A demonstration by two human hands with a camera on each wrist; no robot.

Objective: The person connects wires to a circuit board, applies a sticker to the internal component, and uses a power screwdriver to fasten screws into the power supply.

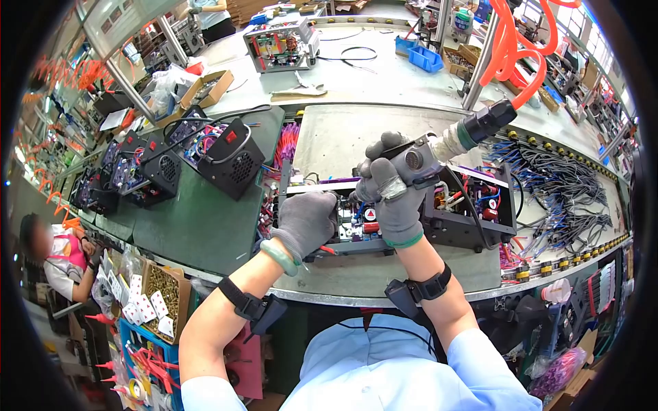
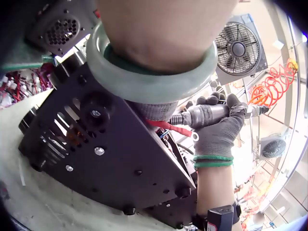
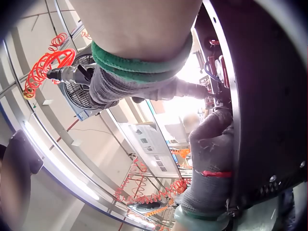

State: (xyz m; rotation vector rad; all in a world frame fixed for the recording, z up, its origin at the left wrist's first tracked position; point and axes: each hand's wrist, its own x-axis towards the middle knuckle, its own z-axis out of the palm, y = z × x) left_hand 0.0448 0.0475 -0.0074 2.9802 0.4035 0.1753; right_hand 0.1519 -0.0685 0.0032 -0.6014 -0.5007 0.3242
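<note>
My right hand (image 1: pixel 399 212), in a grey glove, grips a grey air screwdriver (image 1: pixel 421 159) with an orange coiled hose behind it. The screwdriver (image 2: pixel 207 115) points down and left into an open black machine chassis (image 1: pixel 363 246) full of boards and wires. My left hand (image 1: pixel 306 220), also gloved, reaches over the chassis's left part with its fingers bent inside. In the right wrist view the left hand (image 3: pixel 211 144) has its fingertips right by the tool's nose; I cannot tell what they pinch. A red lead (image 2: pixel 180 129) with a ring terminal sticks out beside it.
A second open chassis (image 1: pixel 466 212) stands just right. Several black units (image 1: pixel 229 157) sit on the green mat (image 1: pixel 199 233) at left. Bundled grey cables (image 1: pixel 555 185) lie at right. Across the bench are a metal-framed unit (image 1: pixel 281 44) and a blue bin (image 1: pixel 425 59).
</note>
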